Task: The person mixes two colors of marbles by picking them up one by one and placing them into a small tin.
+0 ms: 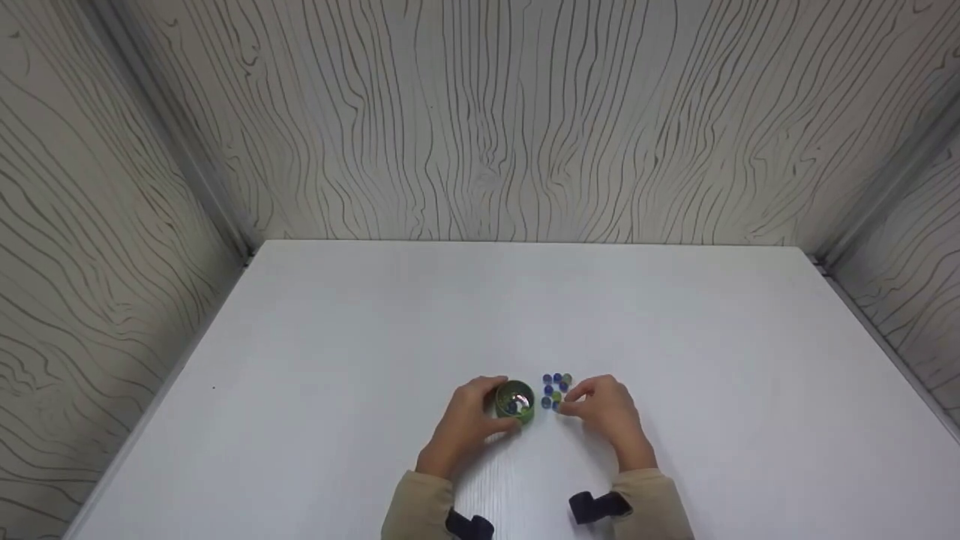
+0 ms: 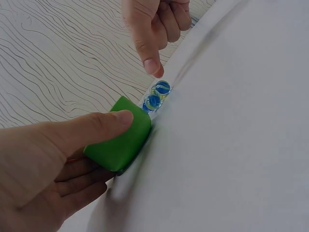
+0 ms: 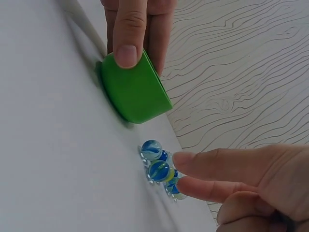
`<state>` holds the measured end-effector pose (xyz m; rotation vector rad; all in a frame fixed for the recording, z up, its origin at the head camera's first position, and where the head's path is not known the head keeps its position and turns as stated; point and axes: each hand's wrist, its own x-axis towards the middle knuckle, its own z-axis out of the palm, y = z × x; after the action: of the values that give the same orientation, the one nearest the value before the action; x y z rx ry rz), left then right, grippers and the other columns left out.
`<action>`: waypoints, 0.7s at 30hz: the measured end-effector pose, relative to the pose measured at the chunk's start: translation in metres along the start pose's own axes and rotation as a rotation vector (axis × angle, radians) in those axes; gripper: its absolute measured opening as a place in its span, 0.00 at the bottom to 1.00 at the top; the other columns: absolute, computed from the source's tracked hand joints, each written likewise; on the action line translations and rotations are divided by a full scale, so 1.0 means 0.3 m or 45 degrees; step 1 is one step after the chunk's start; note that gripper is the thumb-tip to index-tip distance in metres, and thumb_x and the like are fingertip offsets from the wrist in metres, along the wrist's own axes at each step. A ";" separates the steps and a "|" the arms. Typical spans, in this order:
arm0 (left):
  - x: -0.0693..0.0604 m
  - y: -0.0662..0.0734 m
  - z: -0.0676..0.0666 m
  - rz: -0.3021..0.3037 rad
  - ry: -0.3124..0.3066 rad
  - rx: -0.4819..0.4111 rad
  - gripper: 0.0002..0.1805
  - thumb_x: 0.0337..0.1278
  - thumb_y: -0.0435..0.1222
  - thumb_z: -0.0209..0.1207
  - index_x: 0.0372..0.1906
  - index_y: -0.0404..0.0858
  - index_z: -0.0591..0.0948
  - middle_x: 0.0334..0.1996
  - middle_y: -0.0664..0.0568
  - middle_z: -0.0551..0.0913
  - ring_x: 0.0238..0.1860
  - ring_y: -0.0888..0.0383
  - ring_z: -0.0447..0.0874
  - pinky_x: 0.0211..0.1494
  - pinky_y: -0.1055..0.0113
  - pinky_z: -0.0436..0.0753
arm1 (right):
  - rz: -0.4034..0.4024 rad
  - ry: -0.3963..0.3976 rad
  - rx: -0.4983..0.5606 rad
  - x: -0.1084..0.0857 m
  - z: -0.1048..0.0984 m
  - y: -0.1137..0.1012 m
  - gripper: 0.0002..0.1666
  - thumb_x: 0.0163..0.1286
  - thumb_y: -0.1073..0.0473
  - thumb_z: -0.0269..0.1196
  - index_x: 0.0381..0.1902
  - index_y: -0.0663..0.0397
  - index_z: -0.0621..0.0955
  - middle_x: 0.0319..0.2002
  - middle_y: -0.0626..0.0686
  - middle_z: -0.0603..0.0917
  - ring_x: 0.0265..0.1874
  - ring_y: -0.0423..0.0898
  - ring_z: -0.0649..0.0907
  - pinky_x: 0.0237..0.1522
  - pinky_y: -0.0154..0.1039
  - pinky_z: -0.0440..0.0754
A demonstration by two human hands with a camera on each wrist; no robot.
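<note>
Green round cup (image 3: 137, 94), gripped by the left hand (image 1: 469, 412)
The right hand (image 1: 606, 411) parts thumb and forefinger slightly beside clear, blue-swirled glass marbles (image 3: 158, 170), with no visible hold.

White rectangular table (image 1: 337, 322): near edge and both near corners cut off in the head view. Tan sleeves (image 1: 655, 504) cut there too. Round, smooth green cup (image 2: 128, 145): glass marbles inside (image 1: 513, 408) too small for me to count; wall hides them in both wrist views. Left hand (image 1: 469, 418): some fingers lost behind it. Blue-and-yellow glass marbles on the table (image 1: 548, 390): partly covered by right hand (image 1: 606, 411); contact, can't tell. Dark speck (image 1: 214, 388) toward left edge: too small to identify.
</note>
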<state>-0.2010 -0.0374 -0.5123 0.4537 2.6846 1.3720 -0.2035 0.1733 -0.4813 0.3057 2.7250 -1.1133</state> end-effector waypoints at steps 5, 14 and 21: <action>0.000 -0.002 0.001 -0.001 -0.001 -0.005 0.34 0.45 0.37 0.72 0.60 0.31 0.75 0.57 0.40 0.80 0.62 0.46 0.78 0.69 0.54 0.76 | 0.027 0.008 0.003 -0.003 0.010 -0.003 0.10 0.51 0.58 0.72 0.30 0.58 0.86 0.37 0.58 0.82 0.34 0.48 0.76 0.28 0.33 0.70; 0.000 -0.003 -0.002 0.026 -0.001 0.003 0.34 0.45 0.36 0.72 0.60 0.32 0.75 0.57 0.40 0.80 0.61 0.45 0.78 0.67 0.54 0.77 | 0.012 0.026 -0.041 -0.003 0.022 -0.005 0.12 0.49 0.56 0.73 0.29 0.59 0.86 0.37 0.58 0.85 0.35 0.49 0.78 0.28 0.33 0.71; 0.002 -0.010 0.002 0.027 0.004 0.034 0.33 0.46 0.37 0.71 0.60 0.33 0.75 0.57 0.41 0.81 0.61 0.46 0.78 0.67 0.54 0.78 | 0.009 0.042 -0.056 -0.003 0.030 -0.005 0.12 0.48 0.56 0.74 0.28 0.58 0.86 0.35 0.57 0.86 0.34 0.48 0.79 0.26 0.32 0.70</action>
<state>-0.2021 -0.0385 -0.5149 0.4840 2.7116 1.3446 -0.2023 0.1657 -0.4864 0.3301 2.7706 -1.0540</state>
